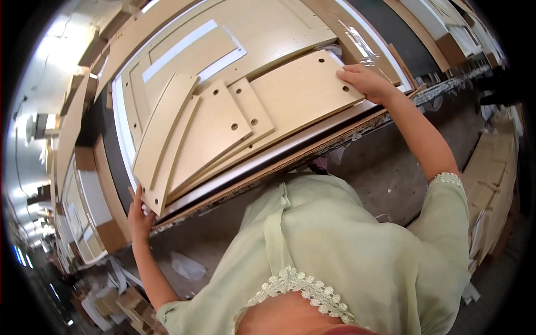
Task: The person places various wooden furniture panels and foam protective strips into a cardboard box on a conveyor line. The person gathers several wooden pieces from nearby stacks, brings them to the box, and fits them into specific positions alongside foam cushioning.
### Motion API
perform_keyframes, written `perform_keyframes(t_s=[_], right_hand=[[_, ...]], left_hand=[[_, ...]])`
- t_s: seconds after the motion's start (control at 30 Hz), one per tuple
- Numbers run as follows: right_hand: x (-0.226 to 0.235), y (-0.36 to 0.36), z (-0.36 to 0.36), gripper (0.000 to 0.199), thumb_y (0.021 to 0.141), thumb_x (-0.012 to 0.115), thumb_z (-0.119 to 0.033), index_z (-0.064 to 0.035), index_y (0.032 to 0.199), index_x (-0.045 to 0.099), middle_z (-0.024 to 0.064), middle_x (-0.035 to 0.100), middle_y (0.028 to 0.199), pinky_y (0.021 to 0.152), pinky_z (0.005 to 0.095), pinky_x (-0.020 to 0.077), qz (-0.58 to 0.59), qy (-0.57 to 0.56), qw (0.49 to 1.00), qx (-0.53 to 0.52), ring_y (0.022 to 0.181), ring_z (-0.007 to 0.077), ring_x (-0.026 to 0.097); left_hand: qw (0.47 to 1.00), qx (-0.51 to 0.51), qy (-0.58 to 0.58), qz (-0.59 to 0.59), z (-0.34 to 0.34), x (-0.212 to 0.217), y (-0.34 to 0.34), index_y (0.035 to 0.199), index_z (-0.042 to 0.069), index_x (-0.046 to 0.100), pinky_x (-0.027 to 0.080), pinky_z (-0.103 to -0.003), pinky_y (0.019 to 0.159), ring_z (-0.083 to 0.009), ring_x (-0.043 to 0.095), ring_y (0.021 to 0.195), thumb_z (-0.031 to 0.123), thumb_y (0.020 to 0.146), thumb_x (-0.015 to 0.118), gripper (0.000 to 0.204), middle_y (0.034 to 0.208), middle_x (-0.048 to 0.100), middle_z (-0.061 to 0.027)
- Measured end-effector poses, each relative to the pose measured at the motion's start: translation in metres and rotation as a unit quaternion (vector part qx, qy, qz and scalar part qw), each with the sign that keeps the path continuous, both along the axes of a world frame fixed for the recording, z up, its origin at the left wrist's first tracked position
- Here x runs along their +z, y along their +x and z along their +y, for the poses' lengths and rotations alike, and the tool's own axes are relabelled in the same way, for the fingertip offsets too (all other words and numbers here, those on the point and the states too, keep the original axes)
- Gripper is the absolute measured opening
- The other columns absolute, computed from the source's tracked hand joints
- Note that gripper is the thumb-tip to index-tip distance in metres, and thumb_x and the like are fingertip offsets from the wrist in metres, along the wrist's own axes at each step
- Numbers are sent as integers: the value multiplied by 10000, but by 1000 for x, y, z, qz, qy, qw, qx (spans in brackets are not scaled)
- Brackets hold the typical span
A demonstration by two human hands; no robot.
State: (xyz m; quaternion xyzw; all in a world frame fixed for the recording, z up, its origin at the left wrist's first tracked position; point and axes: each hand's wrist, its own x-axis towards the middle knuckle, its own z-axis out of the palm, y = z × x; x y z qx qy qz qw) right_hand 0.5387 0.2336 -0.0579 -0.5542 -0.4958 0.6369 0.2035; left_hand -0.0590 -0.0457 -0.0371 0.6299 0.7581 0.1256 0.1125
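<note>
Several pale wooden panels with round holes lie fanned over one another in front of me. My right hand (pixel 368 84) grips the right end of the long wide panel (pixel 301 84), thumb on top beside a hole and the other fingers hidden underneath. At the lower left, my left hand (pixel 140 215) holds the near corner of the narrow top panel (pixel 162 134), its fingers partly hidden by the edge. Between them, a shorter panel (pixel 206 123) with holes overlaps the long one. Beneath them all is a larger pale board (pixel 279 30) with framed grooves.
White edging (pixel 119 120) runs along the left of the open cardboard box (pixel 268 180) under the panels. Crumpled clear plastic (pixel 365 53) lies near its right end. Flattened cardboard (pixel 483 178) is stacked on the right, and a plastic scrap (pixel 188 266) lies on the floor.
</note>
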Motion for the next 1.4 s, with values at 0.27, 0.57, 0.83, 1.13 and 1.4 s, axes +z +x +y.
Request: perform_keyframes(t_s=[0.27,0.57,0.83,1.13,1.4], right_hand=[[-6,-1,-12,336,931,468,-278,33,1028,553,47,616,867,658,241,459,26,84,996,31,745,80,553],[13,-20,-3,436,843,548,-401,27,767,568,141,588,709,602,324,437,-340,173,915,133,637,194,553],[25,-21,21,403,835,573,-305,93,890,608,200,632,884,619,333,538,-296,15,942,155,739,243,650],[32,-6,7,267,799,549,-161,98,813,611,136,633,782,558,319,546,-230,57,958,158,684,223,649],[-12,17,39,293,695,570,-21,21,985,570,205,617,925,712,401,504,-385,326,810,299,867,338,605]], left_hand=[[995,-21,-39,86,-3,11,15,1385,171,293,495,-395,686,-325,622,885,-34,649,678,856,1112,596,-146],[993,17,-93,68,4,11,26,1403,160,252,489,-347,620,-264,636,697,28,648,733,905,779,650,-137],[987,105,45,-113,13,26,16,1145,24,570,469,-244,694,-116,576,717,-19,815,552,333,821,630,-72],[935,-323,28,-140,197,56,261,1020,19,614,469,-327,758,-270,594,851,155,833,613,231,933,628,-136],[952,-281,-94,75,298,-10,360,1085,-2,515,434,-389,833,-304,507,998,386,866,518,446,1005,573,-165]])
